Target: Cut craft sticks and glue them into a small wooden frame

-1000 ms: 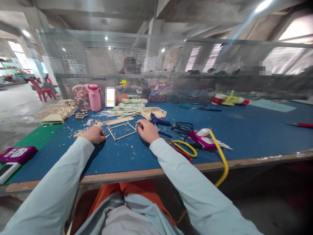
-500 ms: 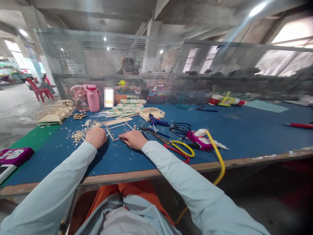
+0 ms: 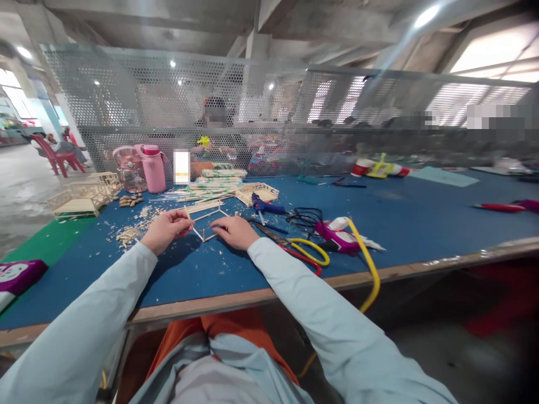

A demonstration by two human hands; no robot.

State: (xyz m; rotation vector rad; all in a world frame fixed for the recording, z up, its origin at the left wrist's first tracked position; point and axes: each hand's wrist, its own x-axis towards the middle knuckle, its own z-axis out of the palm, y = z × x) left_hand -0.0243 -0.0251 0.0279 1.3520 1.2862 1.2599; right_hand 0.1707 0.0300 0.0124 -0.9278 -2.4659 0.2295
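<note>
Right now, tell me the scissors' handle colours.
The scissors have one yellow handle and one red; head view.

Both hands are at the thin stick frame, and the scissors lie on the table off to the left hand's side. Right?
Wrong side: the scissors lie to the side of the right hand, not the left hand, as the head view shows. Both hands are indeed at the thin stick frame.

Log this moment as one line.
left hand: at wooden frame, left side | right hand: at frame's near-right side | scissors: right of right hand | blue glue gun: beyond scissors
</note>
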